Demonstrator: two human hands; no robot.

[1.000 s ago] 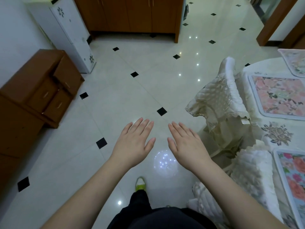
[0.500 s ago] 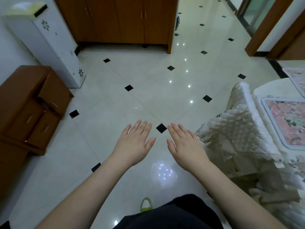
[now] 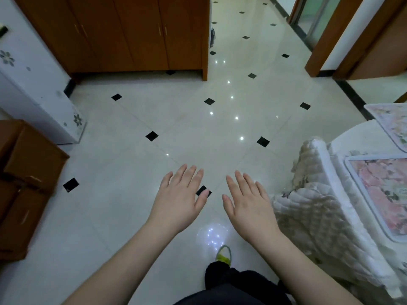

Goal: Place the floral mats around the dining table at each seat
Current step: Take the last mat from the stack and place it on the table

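From the head camera, I hold both hands out in front of me, palms down, above the pale tiled floor (image 3: 136,177) with its small black diamond insets. My left hand (image 3: 178,201) has its fingers straight and slightly spread; its grip is wide and holds nothing. My right hand (image 3: 248,208) is the same, fingers extended, grip wide, carrying nothing. The two hands float side by side, near each other but apart, and touch no object.

The floral mats lie off to my right on the bench (image 3: 356,137), which is draped in a white cloth. One pink floral mat (image 3: 383,194) lies flat near the bench's edge, cut off by the frame's right border. A second, paler floral mat (image 3: 392,122) lies farther along the bench, also partly out of frame. Between my right hand and the bench stands a chair (image 3: 319,208) under a quilted cream cover, its back against the bench edge.

Ahead of me stands a brown wooden cabinet (image 3: 123,34) with closed doors. At my left are a white appliance with flower decals (image 3: 28,84) and a low brown drawer unit (image 3: 26,177). Below, my dark trouser leg and a yellow-green shoe (image 3: 223,255) show on the floor.
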